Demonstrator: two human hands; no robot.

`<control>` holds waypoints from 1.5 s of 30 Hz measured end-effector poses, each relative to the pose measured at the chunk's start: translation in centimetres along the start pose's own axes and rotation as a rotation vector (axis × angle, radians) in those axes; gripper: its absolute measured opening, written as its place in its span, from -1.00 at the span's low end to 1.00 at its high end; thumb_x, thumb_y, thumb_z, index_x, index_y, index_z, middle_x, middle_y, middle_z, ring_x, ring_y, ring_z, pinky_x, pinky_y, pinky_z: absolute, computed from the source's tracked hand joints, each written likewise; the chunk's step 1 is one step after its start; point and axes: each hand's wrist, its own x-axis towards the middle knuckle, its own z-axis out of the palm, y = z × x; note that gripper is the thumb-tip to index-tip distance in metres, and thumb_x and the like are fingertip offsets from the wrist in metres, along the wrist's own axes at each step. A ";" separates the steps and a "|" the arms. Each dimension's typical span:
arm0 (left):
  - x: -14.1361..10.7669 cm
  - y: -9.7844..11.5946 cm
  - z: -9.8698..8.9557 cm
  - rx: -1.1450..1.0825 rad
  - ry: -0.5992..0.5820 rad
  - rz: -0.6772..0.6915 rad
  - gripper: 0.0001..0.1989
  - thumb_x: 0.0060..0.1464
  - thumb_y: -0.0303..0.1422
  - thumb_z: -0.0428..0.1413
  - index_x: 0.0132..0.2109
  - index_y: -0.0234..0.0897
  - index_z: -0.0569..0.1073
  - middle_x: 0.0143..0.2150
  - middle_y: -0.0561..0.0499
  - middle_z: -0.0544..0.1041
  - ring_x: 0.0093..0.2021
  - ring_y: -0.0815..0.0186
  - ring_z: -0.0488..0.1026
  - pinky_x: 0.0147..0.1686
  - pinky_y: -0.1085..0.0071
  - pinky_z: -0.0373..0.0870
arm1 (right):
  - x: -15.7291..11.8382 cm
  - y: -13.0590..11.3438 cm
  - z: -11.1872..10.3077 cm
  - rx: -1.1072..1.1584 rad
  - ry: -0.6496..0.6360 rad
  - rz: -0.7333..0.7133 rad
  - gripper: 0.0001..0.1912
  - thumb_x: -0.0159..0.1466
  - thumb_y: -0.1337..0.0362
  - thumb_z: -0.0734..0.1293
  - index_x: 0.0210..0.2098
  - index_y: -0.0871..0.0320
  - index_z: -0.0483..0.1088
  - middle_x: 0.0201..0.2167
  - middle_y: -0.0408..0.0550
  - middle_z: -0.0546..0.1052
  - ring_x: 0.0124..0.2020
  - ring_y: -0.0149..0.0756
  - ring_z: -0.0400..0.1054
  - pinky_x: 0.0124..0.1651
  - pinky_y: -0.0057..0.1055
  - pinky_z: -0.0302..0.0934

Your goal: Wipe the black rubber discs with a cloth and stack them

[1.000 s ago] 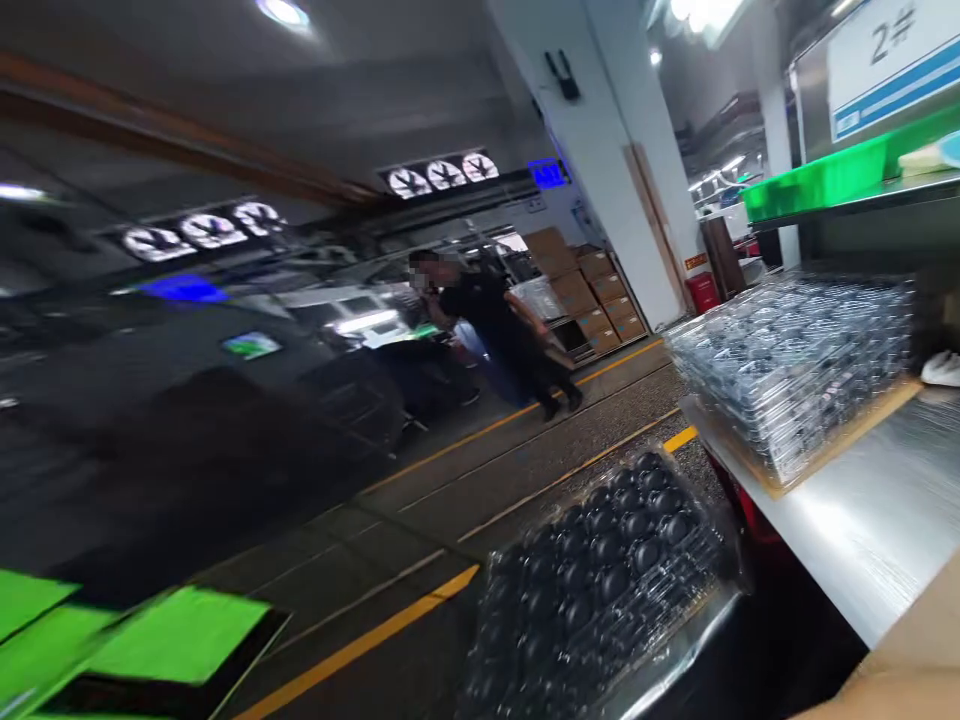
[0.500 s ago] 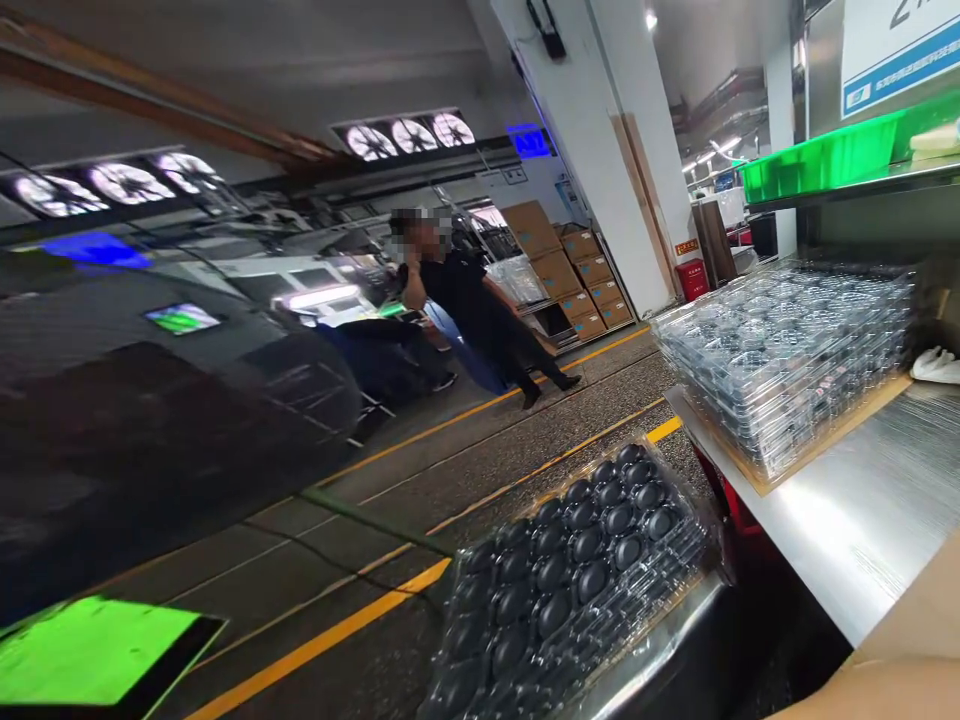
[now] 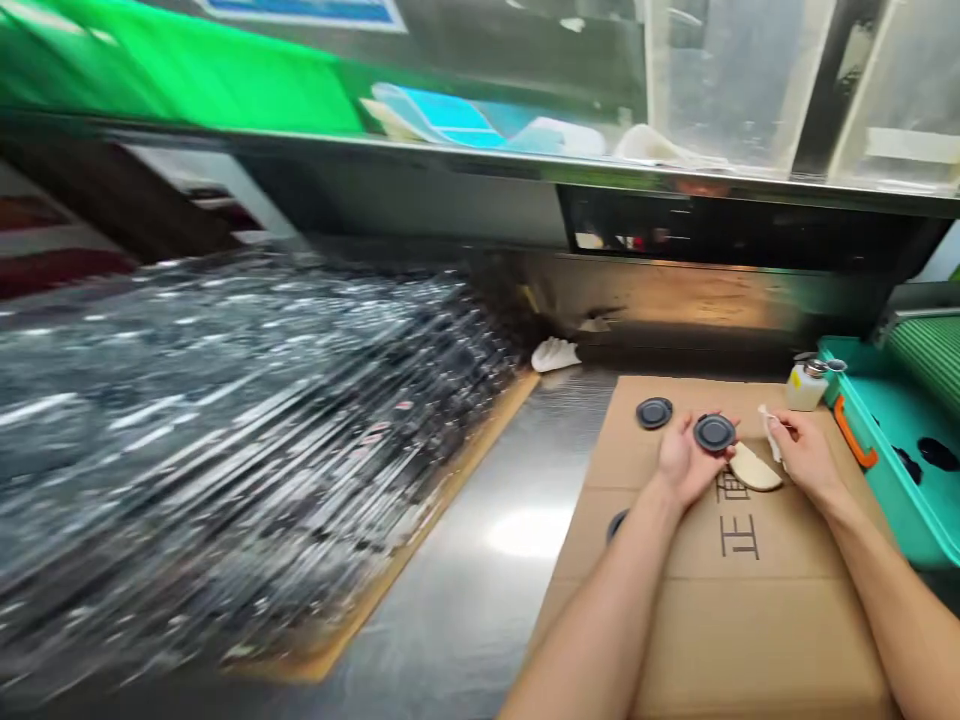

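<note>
My left hand (image 3: 686, 462) holds a round black part (image 3: 714, 432) above the cardboard sheet (image 3: 742, 640). Pinched in my right hand (image 3: 806, 455) is a small white cloth (image 3: 769, 432). Between the hands, a cream-coloured half-round pad (image 3: 754, 469) lies on the cardboard. Another round black part (image 3: 654, 412) rests to the left of my left hand, and a third (image 3: 616, 524) is partly hidden behind my left forearm.
Stacked clear plastic trays (image 3: 247, 450), smeared by motion, fill the left. A white glove (image 3: 556, 354) lies behind the metal table (image 3: 480, 560). A dispenser bottle (image 3: 806, 386) stands beside a teal bin (image 3: 926, 520). A shelf edge (image 3: 480, 160) crosses above.
The view has swung right and down from the aisle, the person and the tray of black parts to the workbench. Both my hands are now in view, holding the black part and cloth.
</note>
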 end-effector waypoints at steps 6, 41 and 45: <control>-1.2 0.3 0.3 0.064 -0.007 -0.083 -0.69 0.24 -0.38 -0.09 0.00 -0.45 0.42 -0.08 -0.41 0.55 -0.24 0.13 0.55 -0.38 0.38 0.41 | 0.1 -1.1 1.1 0.253 -0.029 0.176 -0.56 0.19 -0.09 0.33 -0.19 0.15 0.33 -0.42 -0.10 0.49 -0.48 -0.38 0.30 -0.48 -0.49 0.18; -0.7 -3.2 0.2 1.207 0.171 0.144 -0.51 0.27 -0.25 -0.25 -0.55 -0.20 0.36 -0.67 -0.07 0.44 -0.68 0.26 0.37 -0.63 0.39 0.26 | -1.9 -2.3 1.9 -0.689 -0.246 -0.576 -0.74 0.39 0.34 0.15 -0.24 0.12 0.48 -0.30 -0.01 0.50 -0.22 -0.24 0.35 -0.13 -0.37 0.18; -1.5 -2.7 1.2 1.428 0.111 0.215 -0.52 0.25 -0.29 -0.22 -0.63 -0.18 0.26 -0.72 -0.03 0.36 -0.65 0.28 0.32 -0.57 0.39 0.21 | -2.2 -3.4 1.2 -0.768 -0.276 -0.573 -0.76 0.35 0.36 0.17 -0.32 0.13 0.47 -0.36 -0.02 0.50 -0.30 -0.25 0.34 -0.23 -0.37 0.11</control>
